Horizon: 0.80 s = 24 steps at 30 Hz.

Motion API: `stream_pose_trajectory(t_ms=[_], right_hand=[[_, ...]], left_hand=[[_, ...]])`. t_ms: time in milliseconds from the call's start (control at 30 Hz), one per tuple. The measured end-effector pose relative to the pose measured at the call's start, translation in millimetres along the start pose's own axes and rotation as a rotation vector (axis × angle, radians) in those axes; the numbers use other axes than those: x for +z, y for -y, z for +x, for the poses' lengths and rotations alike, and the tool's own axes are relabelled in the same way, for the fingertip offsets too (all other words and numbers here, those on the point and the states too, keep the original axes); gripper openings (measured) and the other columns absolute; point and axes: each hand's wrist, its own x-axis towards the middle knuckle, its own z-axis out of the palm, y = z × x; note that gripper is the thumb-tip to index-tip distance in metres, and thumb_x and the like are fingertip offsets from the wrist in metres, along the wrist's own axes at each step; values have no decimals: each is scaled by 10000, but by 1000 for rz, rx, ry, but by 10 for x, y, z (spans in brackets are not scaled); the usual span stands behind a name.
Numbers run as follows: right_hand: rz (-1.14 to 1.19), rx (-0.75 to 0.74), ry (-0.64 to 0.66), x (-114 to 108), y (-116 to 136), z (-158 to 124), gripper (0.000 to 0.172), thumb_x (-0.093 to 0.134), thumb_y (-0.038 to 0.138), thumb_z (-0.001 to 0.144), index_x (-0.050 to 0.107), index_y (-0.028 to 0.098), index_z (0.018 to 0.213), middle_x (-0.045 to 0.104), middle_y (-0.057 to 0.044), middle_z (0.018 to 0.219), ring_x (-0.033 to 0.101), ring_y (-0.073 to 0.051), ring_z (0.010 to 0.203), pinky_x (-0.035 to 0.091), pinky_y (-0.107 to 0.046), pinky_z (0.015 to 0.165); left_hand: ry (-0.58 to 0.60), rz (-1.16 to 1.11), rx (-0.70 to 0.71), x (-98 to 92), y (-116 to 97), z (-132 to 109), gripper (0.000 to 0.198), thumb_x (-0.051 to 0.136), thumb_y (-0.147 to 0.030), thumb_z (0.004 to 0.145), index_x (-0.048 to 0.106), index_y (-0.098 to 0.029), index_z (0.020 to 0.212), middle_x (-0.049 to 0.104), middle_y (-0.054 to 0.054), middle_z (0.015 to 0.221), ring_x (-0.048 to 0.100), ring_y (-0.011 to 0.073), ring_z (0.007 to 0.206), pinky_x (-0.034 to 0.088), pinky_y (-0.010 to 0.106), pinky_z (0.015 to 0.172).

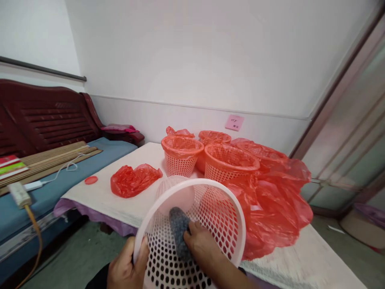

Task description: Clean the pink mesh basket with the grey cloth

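A white perforated plastic basket (197, 184) is tilted toward me, its round mouth facing my body. My left hand (128, 263) grips its rim on the left side, thumb over the edge. Inside the basket, my right hand (204, 245) is closed on a grey fuzzy cloth (178, 230) that lies against the inner wall. Behind stand baskets lined with red plastic bags, among them a left one (180, 164) and a middle one (230, 160). The basket's lower part runs out of the picture.
Loose red plastic bags (273, 216) spread over the right of the white-covered table (313, 257). Another crumpled red bag (132, 180) and a small red ring (91, 180) lie on the left. A wooden bench with a blue cushion (111, 154) holds a power strip (19, 195).
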Motion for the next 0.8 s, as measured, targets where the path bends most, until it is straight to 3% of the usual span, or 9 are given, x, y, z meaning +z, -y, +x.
stream_pose_trajectory(t_ms=[167, 267, 400, 433, 500, 567, 667, 733, 800], right_hand=[[-138, 74, -31, -417, -493, -144, 206, 482, 71, 841, 680, 114, 876, 671, -162, 956, 636, -342, 908, 530, -449, 704], [-174, 116, -58, -531, -497, -315, 231, 453, 56, 850, 670, 121, 896, 668, -164, 958, 639, -347, 910, 517, -440, 690], [6, 17, -37, -120, -96, -586, 81, 615, 157, 821, 651, 228, 807, 684, -34, 887, 657, -206, 793, 416, -286, 583], [89, 52, -33, 38, 23, -636, 68, 645, 189, 802, 642, 226, 745, 680, -17, 827, 641, -176, 704, 357, -277, 527], [201, 312, -115, 297, 193, -703, 89, 717, 157, 686, 637, 193, 700, 660, -11, 680, 609, -154, 591, 303, -277, 489], [158, 269, -118, 376, 211, -743, 88, 723, 166, 667, 643, 184, 701, 661, -16, 653, 587, -152, 536, 269, -289, 452], [-60, -36, -147, 117, -37, -799, 81, 676, 136, 736, 654, 212, 718, 687, -30, 774, 653, -229, 690, 346, -307, 469], [-160, -22, -166, -186, -265, -836, 107, 664, 104, 754, 670, 205, 791, 689, -51, 845, 662, -265, 759, 468, -329, 529], [-188, 117, -150, -465, -440, -858, 171, 614, 61, 783, 678, 193, 870, 686, -78, 910, 668, -272, 810, 547, -352, 603]], left_hand=[[65, 64, 130, 11, 113, 135, 368, 528, -520, 857, 586, -223, 648, 566, -54, 516, 607, 130, 576, 448, 194, 550], [64, 83, 147, 18, 125, 168, 352, 527, -504, 864, 612, -223, 670, 627, -41, 563, 628, 133, 591, 470, 194, 565], [40, 70, 151, 17, 47, 168, 312, 547, -486, 856, 675, -211, 781, 694, -25, 638, 643, 130, 611, 471, 187, 557], [33, 63, 152, 18, 18, 162, 308, 550, -481, 854, 682, -206, 807, 699, -23, 645, 644, 130, 614, 467, 185, 555], [8, 60, 149, 24, -40, 147, 303, 546, -469, 856, 685, -200, 847, 695, -26, 646, 635, 126, 609, 458, 188, 563], [-17, 52, 145, 31, -80, 136, 295, 538, -459, 864, 677, -200, 852, 676, -34, 644, 620, 120, 614, 454, 192, 595], [21, 29, 180, 38, -95, 139, 299, 538, -465, 863, 662, -203, 788, 632, -49, 610, 579, 103, 581, 453, 178, 594], [48, 49, 196, 41, -94, 149, 313, 534, -469, 860, 646, -204, 736, 601, -55, 565, 554, 98, 545, 443, 169, 555], [44, 75, 193, 43, -107, 154, 313, 522, -458, 866, 638, -205, 723, 599, -56, 552, 550, 98, 536, 435, 168, 537]])
